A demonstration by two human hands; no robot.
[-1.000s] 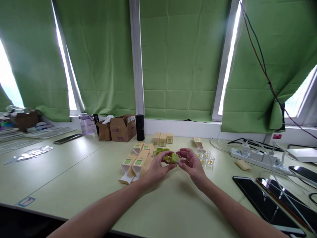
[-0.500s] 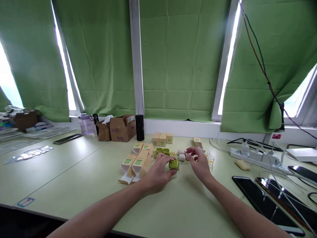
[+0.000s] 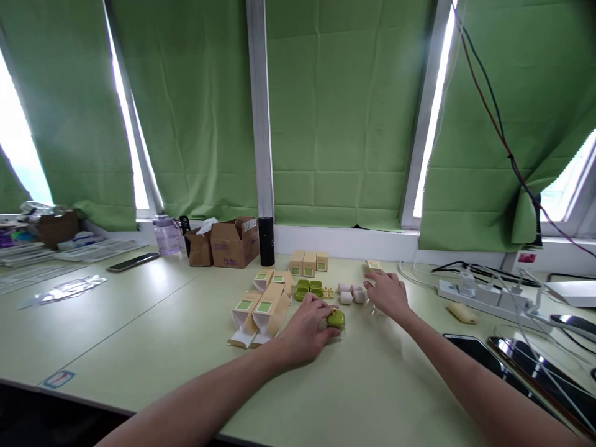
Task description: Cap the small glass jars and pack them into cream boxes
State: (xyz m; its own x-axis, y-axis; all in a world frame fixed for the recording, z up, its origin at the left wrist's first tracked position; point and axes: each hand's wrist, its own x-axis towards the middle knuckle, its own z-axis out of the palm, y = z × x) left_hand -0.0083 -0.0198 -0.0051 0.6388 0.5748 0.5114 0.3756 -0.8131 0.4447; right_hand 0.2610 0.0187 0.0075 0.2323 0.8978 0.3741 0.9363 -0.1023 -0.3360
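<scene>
Bare table left and near, open cartons beside left hand; cables and phones blocking right side

An office-like workroom, by the look of it: a long pale table under windows with green blinds, carrying a power strip with cables, a phone, cardboard boxes and small cartons.

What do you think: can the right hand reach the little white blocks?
Probably yes: the right hand rests beside the white blocks, with nothing between them. The left hand holds the green piece.
</scene>
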